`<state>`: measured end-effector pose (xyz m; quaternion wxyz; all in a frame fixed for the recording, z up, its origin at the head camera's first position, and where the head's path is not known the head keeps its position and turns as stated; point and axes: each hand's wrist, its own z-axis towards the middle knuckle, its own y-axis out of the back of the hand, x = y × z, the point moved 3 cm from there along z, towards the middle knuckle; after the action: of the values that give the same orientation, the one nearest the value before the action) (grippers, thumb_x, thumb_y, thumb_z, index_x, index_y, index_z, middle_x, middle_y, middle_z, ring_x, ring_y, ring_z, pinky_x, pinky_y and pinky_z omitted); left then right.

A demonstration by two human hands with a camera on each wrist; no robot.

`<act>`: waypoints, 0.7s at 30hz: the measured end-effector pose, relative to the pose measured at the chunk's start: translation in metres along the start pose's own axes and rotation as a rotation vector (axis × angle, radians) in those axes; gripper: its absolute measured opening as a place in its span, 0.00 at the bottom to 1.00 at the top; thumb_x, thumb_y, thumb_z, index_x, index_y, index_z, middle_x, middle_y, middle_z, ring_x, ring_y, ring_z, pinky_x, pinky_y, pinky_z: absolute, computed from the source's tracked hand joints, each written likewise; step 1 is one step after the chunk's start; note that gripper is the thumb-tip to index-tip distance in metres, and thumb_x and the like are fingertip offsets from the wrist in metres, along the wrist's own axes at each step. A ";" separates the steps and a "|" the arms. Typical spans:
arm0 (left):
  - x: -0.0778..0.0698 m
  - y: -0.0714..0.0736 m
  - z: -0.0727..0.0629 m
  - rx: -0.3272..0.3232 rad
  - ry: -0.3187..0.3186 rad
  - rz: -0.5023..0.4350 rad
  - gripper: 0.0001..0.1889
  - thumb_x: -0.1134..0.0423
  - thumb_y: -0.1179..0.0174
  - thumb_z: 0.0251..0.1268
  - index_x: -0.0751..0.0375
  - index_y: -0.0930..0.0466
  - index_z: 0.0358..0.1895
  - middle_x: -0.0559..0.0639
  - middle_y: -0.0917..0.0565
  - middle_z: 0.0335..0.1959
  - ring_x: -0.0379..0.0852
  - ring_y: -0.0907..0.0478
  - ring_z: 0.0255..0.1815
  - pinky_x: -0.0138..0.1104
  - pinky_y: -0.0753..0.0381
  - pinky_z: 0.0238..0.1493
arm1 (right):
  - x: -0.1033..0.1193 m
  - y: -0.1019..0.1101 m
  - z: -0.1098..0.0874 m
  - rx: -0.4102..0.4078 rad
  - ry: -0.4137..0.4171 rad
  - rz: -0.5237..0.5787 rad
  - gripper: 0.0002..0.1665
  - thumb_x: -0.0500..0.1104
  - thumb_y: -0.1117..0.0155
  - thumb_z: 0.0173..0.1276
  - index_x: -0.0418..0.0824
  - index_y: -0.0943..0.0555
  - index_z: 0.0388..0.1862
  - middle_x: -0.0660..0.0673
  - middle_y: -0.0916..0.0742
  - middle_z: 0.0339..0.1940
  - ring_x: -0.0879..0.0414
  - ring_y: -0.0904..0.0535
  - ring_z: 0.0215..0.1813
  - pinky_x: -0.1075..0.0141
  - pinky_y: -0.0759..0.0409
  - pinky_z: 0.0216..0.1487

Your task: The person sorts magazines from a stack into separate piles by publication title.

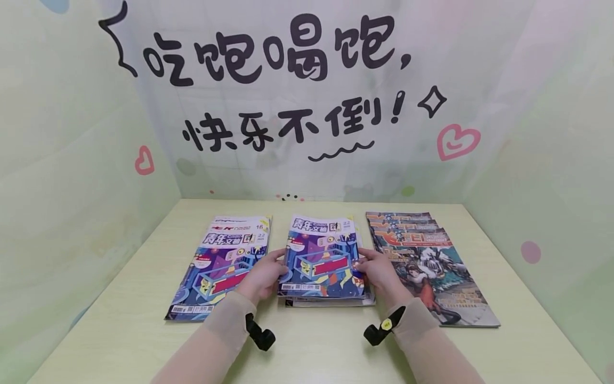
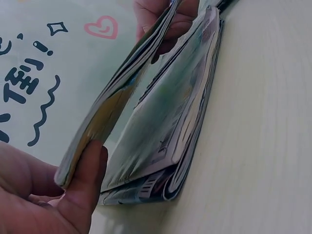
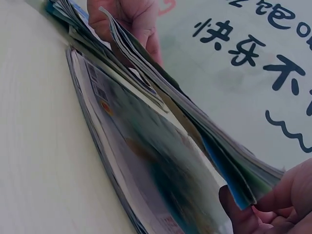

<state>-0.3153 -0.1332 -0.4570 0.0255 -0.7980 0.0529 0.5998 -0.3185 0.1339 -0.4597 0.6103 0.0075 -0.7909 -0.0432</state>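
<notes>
Between my two hands is a magazine point(image 1: 322, 261) with a purple and blue cover, pinched at its left and right edges. My left hand point(image 1: 265, 276) grips the left edge, its thumb pressed to the underside in the left wrist view. My right hand point(image 1: 379, 273) pinches the opposite edge. Both wrist views show this magazine raised above a small pile of magazines point(image 3: 141, 156) lying on the table. In the head view the held one covers most of that pile, leaving its front edge visible.
A stack of magazines point(image 1: 211, 277), its top cover matching the held one, lies at the left. On the right, several magazines with a dark fantasy cover point(image 1: 438, 282) overlap in a fan. The pale wooden table point(image 1: 316, 346) meets a printed cloth backdrop point(image 1: 288, 176) behind.
</notes>
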 end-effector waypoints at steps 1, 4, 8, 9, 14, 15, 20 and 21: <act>0.000 0.003 -0.002 -0.005 0.002 -0.002 0.33 0.76 0.53 0.66 0.60 0.45 0.74 0.65 0.27 0.62 0.47 0.19 0.44 0.36 0.18 0.43 | 0.000 -0.003 -0.002 0.004 -0.001 0.007 0.32 0.26 0.45 0.65 0.35 0.33 0.70 0.43 0.22 0.38 0.56 0.23 0.37 0.67 0.22 0.34; 0.002 0.013 -0.009 -0.010 0.003 0.002 0.32 0.76 0.54 0.67 0.59 0.45 0.75 0.64 0.25 0.60 0.46 0.18 0.41 0.36 0.18 0.39 | 0.000 -0.013 -0.006 0.022 -0.003 0.037 0.32 0.27 0.45 0.66 0.36 0.32 0.70 0.44 0.23 0.38 0.55 0.24 0.37 0.67 0.22 0.33; 0.005 0.031 -0.018 -0.015 0.001 0.004 0.32 0.75 0.55 0.68 0.59 0.46 0.75 0.61 0.24 0.56 0.43 0.19 0.36 0.34 0.19 0.33 | 0.000 -0.030 -0.012 0.062 0.016 0.060 0.32 0.27 0.46 0.66 0.35 0.32 0.70 0.43 0.24 0.37 0.55 0.24 0.36 0.67 0.21 0.32; 0.006 0.036 -0.021 -0.015 -0.003 0.002 0.32 0.75 0.55 0.68 0.59 0.47 0.75 0.61 0.24 0.55 0.43 0.19 0.35 0.34 0.19 0.32 | 0.001 -0.034 -0.013 0.074 0.022 0.063 0.32 0.27 0.46 0.65 0.35 0.33 0.70 0.44 0.24 0.37 0.55 0.24 0.36 0.67 0.22 0.32; 0.007 0.064 -0.037 -0.019 -0.021 0.029 0.32 0.75 0.55 0.68 0.61 0.49 0.75 0.63 0.26 0.57 0.42 0.19 0.37 0.35 0.18 0.35 | 0.005 -0.061 -0.022 0.125 0.052 0.048 0.35 0.26 0.46 0.64 0.34 0.35 0.71 0.45 0.25 0.34 0.56 0.25 0.34 0.68 0.23 0.29; 0.007 0.070 -0.040 -0.024 -0.019 0.035 0.32 0.74 0.55 0.69 0.61 0.49 0.76 0.64 0.27 0.58 0.42 0.19 0.38 0.35 0.18 0.36 | 0.006 -0.068 -0.024 0.136 0.054 0.049 0.35 0.26 0.46 0.64 0.34 0.35 0.72 0.46 0.25 0.34 0.56 0.25 0.34 0.68 0.23 0.29; 0.010 0.102 -0.056 -0.040 -0.005 0.045 0.33 0.74 0.57 0.70 0.61 0.53 0.77 0.67 0.33 0.65 0.43 0.18 0.41 0.37 0.17 0.40 | 0.011 -0.102 -0.030 0.182 0.079 0.036 0.36 0.25 0.46 0.62 0.35 0.35 0.72 0.44 0.24 0.35 0.55 0.24 0.36 0.67 0.20 0.33; 0.011 0.108 -0.059 -0.038 -0.002 0.047 0.33 0.74 0.57 0.70 0.61 0.54 0.77 0.68 0.34 0.65 0.43 0.19 0.41 0.38 0.17 0.41 | 0.011 -0.109 -0.031 0.190 0.084 0.035 0.37 0.25 0.46 0.62 0.36 0.35 0.72 0.43 0.24 0.36 0.55 0.24 0.36 0.67 0.20 0.33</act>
<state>-0.2686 -0.2476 -0.4484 -0.0039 -0.7962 0.0603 0.6020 -0.2960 0.0223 -0.4494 0.6403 0.0532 -0.7651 0.0430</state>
